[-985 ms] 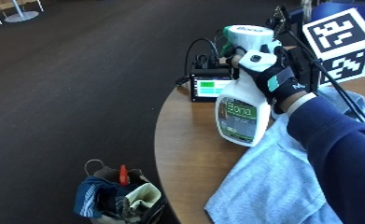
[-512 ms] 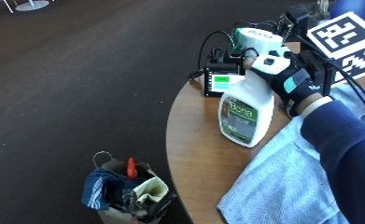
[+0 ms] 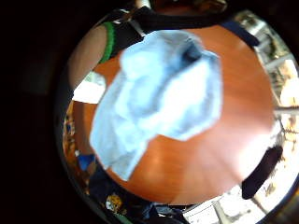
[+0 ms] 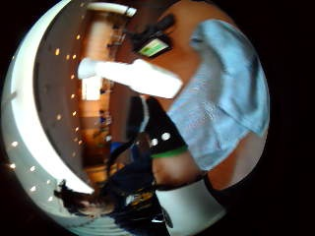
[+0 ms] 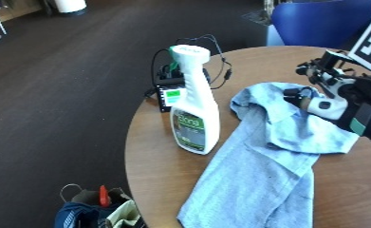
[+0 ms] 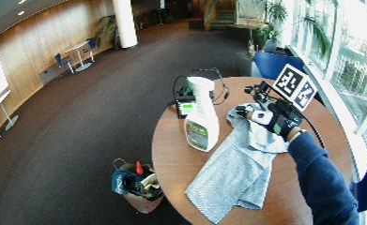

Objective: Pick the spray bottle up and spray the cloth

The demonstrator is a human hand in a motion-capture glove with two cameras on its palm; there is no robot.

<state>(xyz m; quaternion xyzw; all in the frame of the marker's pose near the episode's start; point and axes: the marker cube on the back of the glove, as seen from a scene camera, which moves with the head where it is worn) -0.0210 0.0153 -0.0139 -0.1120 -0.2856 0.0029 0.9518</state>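
Hand state: the right hand (image 5: 337,102) hovers above the upper folds of the cloth (image 5: 270,156), apart from the spray bottle (image 5: 194,109) and gripping nothing. Whether its fingers are straight or curled cannot be told. Directly under the palm, the light blue cloth lies crumpled on the round wooden table (image 5: 153,156), trailing toward the table's near edge. Beside the hand, past the cloth's edge, the spray bottle stands upright and unheld. Beyond the bottle sits a small device (image 5: 171,96) with a lit green screen.
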